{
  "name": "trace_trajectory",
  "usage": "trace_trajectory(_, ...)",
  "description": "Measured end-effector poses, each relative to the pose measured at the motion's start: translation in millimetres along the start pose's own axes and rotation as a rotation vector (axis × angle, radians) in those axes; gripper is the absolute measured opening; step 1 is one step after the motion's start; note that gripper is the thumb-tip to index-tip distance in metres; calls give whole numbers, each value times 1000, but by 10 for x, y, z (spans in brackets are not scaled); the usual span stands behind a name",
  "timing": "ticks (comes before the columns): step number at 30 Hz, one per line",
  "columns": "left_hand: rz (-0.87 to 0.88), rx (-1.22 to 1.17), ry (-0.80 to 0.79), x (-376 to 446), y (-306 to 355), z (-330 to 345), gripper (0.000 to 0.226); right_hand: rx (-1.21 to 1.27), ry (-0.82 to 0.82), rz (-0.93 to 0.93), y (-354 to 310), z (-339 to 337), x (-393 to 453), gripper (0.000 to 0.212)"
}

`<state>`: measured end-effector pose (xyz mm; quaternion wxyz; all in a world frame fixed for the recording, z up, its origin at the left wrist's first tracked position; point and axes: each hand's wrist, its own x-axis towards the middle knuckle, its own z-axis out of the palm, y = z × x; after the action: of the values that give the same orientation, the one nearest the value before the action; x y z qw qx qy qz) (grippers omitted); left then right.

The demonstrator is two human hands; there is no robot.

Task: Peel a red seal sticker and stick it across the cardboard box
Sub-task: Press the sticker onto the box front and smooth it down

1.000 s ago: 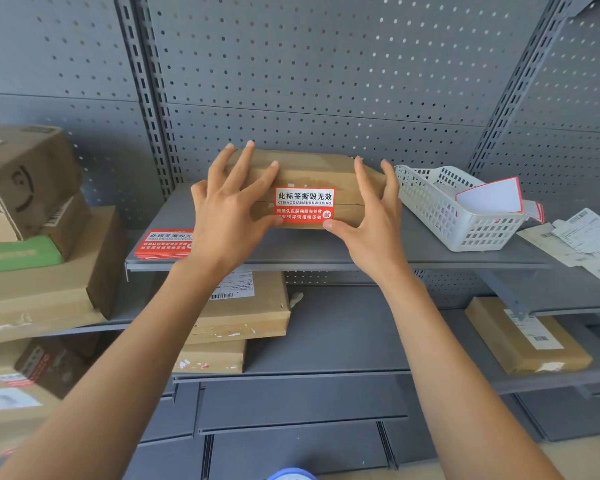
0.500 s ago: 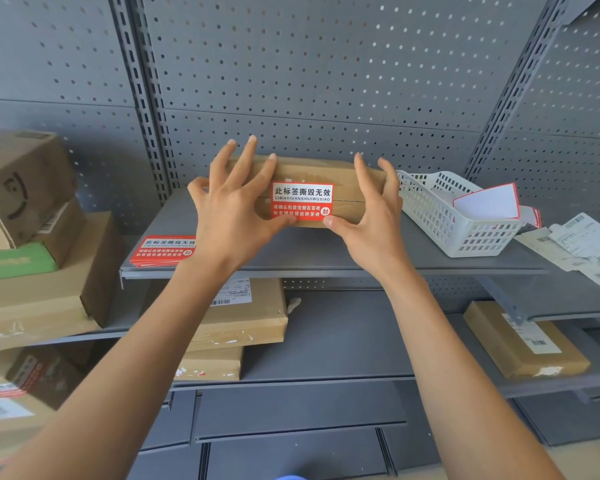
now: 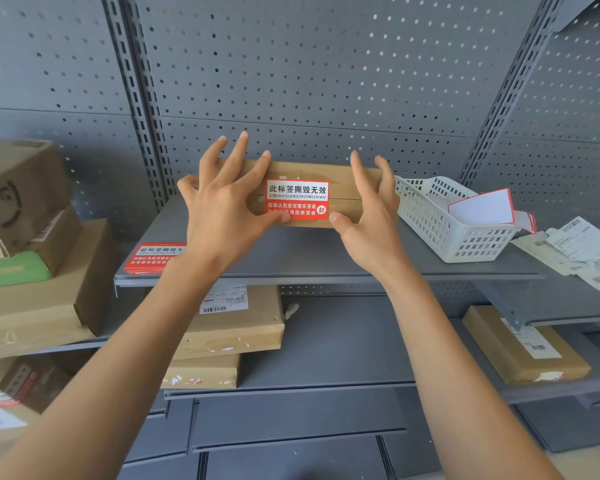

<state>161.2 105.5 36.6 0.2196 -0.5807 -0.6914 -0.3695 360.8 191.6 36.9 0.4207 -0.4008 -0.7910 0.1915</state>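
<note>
Seal sticker in place on box front, both hands at the box

The cardboard box (image 3: 347, 183) sits on the grey shelf (image 3: 312, 254); the red seal sticker (image 3: 297, 199) lies across its front seam. Left hand (image 3: 222, 209) is spread over the left end, thumb on the sticker's lower left corner; right hand (image 3: 371, 216) cups the right end, thumb just beside the sticker; neither grasps. White basket (image 3: 447, 223) stands right, sticker stack (image 3: 155, 256) left
</note>
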Motion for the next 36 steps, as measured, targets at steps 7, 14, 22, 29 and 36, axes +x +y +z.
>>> trace_trajectory(7, 6, 0, -6, 61, 34, -66, 86, -29, 65, 3, -73, 38, 33, 108)
trace_trajectory(14, 23, 0, -6, 70, 30, -104, 85, 0, 48, -30, -17, -27, 98, 104)
trace_trajectory(22, 22, -66, -14, 19, -76, -106, 64, 72, -60, -62, 44, -100, 64, 63)
trace_trajectory(29, -33, -118, -78, -173, -102, -1, 58, 122, -84, -13, 139, 17, -42, 46)
trace_trajectory(36, -66, -145, -132, -402, -138, 70, 62, 167, -98, 27, 226, 118, -241, 44)
